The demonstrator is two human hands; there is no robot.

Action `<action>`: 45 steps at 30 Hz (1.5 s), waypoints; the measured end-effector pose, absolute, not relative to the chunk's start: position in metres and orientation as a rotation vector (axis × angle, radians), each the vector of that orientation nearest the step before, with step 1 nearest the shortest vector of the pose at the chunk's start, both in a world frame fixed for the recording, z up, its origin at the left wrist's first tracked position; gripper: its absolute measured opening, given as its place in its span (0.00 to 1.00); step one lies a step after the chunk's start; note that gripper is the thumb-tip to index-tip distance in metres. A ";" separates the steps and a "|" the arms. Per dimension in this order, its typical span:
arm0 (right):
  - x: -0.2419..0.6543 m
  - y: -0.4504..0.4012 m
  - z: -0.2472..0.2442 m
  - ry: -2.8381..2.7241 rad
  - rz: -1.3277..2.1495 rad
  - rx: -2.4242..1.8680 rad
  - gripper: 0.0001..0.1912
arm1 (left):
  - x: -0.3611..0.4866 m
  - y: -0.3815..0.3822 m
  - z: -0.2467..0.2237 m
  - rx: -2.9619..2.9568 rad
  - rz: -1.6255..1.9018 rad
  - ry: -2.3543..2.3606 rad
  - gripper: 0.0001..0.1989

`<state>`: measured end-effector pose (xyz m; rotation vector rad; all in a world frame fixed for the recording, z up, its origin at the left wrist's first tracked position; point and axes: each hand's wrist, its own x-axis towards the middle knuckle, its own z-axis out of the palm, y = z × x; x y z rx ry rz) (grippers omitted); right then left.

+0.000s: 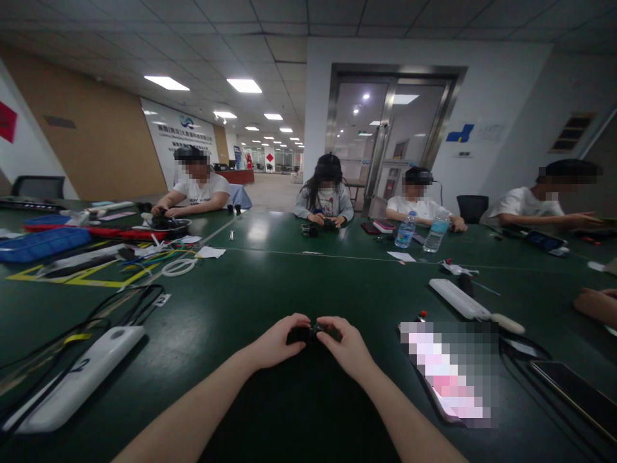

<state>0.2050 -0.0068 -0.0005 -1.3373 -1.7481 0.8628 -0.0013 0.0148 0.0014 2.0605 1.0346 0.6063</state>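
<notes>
One left hand (276, 342) and one right hand (349, 348), fingers curled toward thumbs, pinch a small black object (308, 333) between them, above a glossy dark-green tabletop (260, 283). A long white plastic bar (87, 379) lies left; a slim phone (443, 379), right; clear plastic bottles (405, 231) stand beyond.
</notes>
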 end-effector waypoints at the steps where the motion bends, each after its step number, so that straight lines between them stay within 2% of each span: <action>1: 0.203 -0.009 0.000 -1.781 0.873 -1.339 0.15 | -0.001 0.014 0.003 2.077 0.611 1.020 0.20; 10: 0.202 -0.007 -0.002 -1.919 0.937 -1.333 0.13 | -0.002 0.014 -0.001 2.216 0.576 1.045 0.13; 14: 0.203 -0.008 0.002 -1.971 0.893 -1.321 0.13 | -0.003 0.017 -0.006 2.275 0.589 0.999 0.13; 20: 0.202 -0.010 0.004 -2.037 0.810 -1.328 0.11 | -0.003 0.018 -0.004 2.429 0.506 0.918 0.19; 28: 0.203 -0.013 0.007 -2.098 0.833 -1.297 0.11 | -0.003 0.015 -0.001 2.471 0.476 0.916 0.17; 33: 0.204 -0.013 0.006 -2.040 0.843 -1.330 0.18 | -0.008 0.020 -0.001 2.480 0.481 0.954 0.18; 35: 0.209 -0.011 0.002 -1.936 0.850 -1.365 0.20 | -0.019 0.028 -0.001 2.470 0.504 1.060 0.19; 40: 0.229 -0.002 -0.007 -1.699 0.815 -1.422 0.14 | -0.079 0.053 -0.001 2.316 0.557 1.650 0.18; 45: 0.243 0.007 -0.011 -1.491 0.757 -1.467 0.09 | -0.145 0.061 -0.008 1.560 0.590 2.561 0.22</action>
